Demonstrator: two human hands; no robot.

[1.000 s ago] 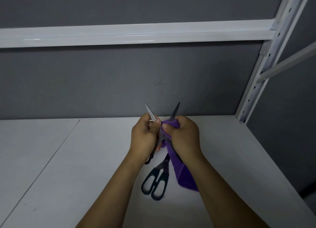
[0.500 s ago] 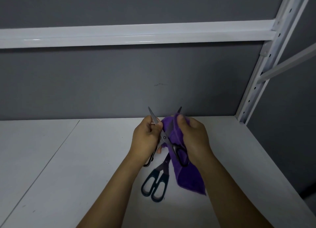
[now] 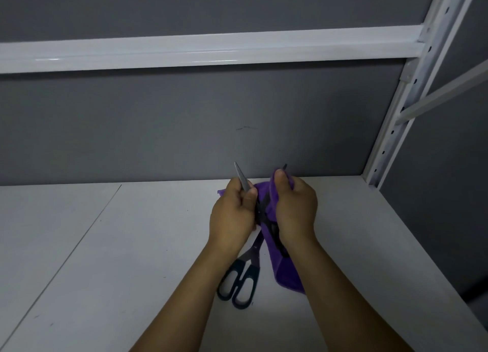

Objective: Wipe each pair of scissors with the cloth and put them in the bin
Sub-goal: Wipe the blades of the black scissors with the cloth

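My left hand (image 3: 232,211) grips a spread-open pair of scissors (image 3: 244,181) above the white shelf, fingers wrapped round one grey blade whose tip points up. My right hand (image 3: 294,209) holds a purple cloth (image 3: 286,272) pinched over the other blade, whose dark tip just peeks out above the thumb. The cloth hangs down under my right wrist. A second pair of scissors with dark handles (image 3: 241,283) lies flat on the shelf below my hands. No bin is in view.
The white shelf board (image 3: 118,259) runs left and forward, with a seam at the left. A grey back wall, a white crossbeam (image 3: 211,50) above and a perforated white upright (image 3: 396,109) at the right enclose the space.
My right hand has slid the cloth up along the right blade toward its tip, covering more of it. The left hand holds its blade in place; the scissors on the shelf have not moved.
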